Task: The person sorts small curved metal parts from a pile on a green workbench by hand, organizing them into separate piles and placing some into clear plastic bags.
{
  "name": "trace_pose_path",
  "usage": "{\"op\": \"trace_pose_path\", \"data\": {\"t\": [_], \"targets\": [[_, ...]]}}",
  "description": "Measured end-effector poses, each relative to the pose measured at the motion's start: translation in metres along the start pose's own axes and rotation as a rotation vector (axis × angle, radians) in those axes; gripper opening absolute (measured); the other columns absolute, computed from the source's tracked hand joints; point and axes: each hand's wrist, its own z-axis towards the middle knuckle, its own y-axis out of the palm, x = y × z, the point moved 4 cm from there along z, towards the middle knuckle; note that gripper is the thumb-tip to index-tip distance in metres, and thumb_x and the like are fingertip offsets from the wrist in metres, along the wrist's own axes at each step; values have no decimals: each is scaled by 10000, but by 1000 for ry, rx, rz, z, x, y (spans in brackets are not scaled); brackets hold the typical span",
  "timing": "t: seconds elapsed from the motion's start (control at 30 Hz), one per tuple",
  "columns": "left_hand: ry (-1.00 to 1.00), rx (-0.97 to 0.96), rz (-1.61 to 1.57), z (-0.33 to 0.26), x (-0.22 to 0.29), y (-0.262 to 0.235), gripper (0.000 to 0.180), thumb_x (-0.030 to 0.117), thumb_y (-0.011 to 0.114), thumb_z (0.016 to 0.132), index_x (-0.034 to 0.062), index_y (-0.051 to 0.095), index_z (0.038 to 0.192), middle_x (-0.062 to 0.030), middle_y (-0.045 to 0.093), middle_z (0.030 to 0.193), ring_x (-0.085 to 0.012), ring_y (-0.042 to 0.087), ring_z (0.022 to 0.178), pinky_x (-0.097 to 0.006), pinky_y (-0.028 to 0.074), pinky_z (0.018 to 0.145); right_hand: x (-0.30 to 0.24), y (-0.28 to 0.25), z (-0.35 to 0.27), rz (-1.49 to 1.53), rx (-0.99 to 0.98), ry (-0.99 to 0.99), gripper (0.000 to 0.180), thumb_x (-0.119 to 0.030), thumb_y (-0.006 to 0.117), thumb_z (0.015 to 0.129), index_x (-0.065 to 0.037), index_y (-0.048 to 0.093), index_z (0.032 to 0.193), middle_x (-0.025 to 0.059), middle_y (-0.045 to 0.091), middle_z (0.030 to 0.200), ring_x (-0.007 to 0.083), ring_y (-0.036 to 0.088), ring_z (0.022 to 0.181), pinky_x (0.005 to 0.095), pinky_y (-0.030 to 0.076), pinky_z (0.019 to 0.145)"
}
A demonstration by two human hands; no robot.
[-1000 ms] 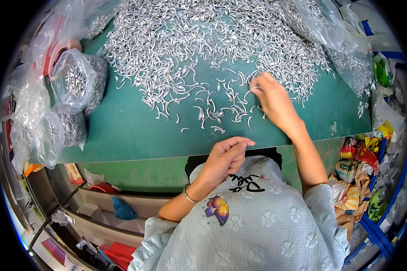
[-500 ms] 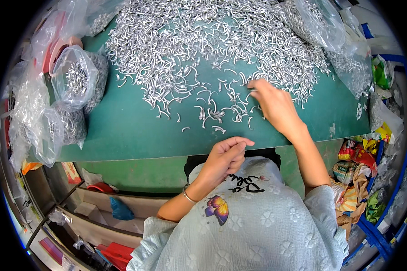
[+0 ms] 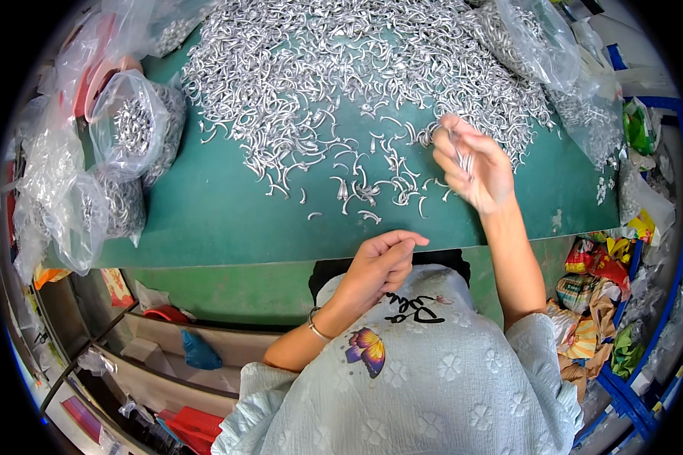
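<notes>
Metal pieces [image 3: 281, 83], loads of them, small, curved and silvery, cover the table from mid-frame up to the top edge, plus a few in the right hand.

Closest to the camera is a pale blue shirt [image 3: 432, 371], bottom centre, with a butterfly print and some black script lettering. Lower left there's a shelf unit [image 3: 174, 379] with a blue bag [image 3: 202, 351] and some red stuff [image 3: 193, 426] in it. Lower right, a heap of colourful printed packs [image 3: 584, 334] sits by a blue frame [image 3: 628, 398]; the print's too small to make out.

Left hand [image 3: 383, 262] is just below the table's near edge in view: fingers loosely curled, thumb against the index finger, can't tell if anything's inside. Bracelet [image 3: 313, 324] on that wrist. Right hand [image 3: 487, 168], right of centre, is palm up with fingers curled around those few pieces. It's blurry, so can't tell if the thumb is pinching any. It also blocks part of the pile's lower right side.

Green table [image 3: 228, 220] underneath. Left side: an open clear bag [image 3: 129, 129] with silvery pieces inside, a lower bag [image 3: 118, 208] also holding some, crumpled plastic beside them. Upper right, another big clear bag [image 3: 535, 45] bulges with more, leaning over the pile.
</notes>
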Motion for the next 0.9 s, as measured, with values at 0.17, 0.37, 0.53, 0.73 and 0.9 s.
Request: {"op": "trace_pose_path", "data": {"t": [0.17,0.37,0.53,0.73,0.9], "targets": [[1,7,4,-1,-2,-1,203,166,462,945,1,546,1028,75,275,584,-19,217,459,-180,172,371,-18,3,28,-1569,405,-128,151,-158,622,814,-16,599,767,47,578,620,138,568,600,286,435,511],[4,-14,5,-1,-3,-1,203,169,462,946,5,550,1027,73,276,583,-21,217,461,-180,172,371,-9,4,44,-2023,377,-12,165,-166,648,773,-8,616,810,185,616,687,335,611,665,433,466,626],[16,1,-3,-3,-3,-3,200,167,460,947,9,554,1025,74,274,583,-18,217,461,-178,172,371,-21,-15,40,-1434,255,38,127,-130,628,805,-10,606,839,13,541,606,73,436,470,231,316,414],[0,-13,-14,-1,-3,-1,199,166,462,946,11,561,1023,76,270,583,-17,219,456,-177,173,369,8,-4,28,267,-154,187,216,-181,509,871,-29,391,774,22,314,720,81,316,519,194,218,380],[11,-16,-18,-2,-4,-4,201,164,460,946,10,561,1029,76,266,582,-18,217,456,-174,173,370,6,7,45,287,-79,117,287,-274,437,927,-34,385,778,35,304,741,97,316,526,209,260,389]]}}
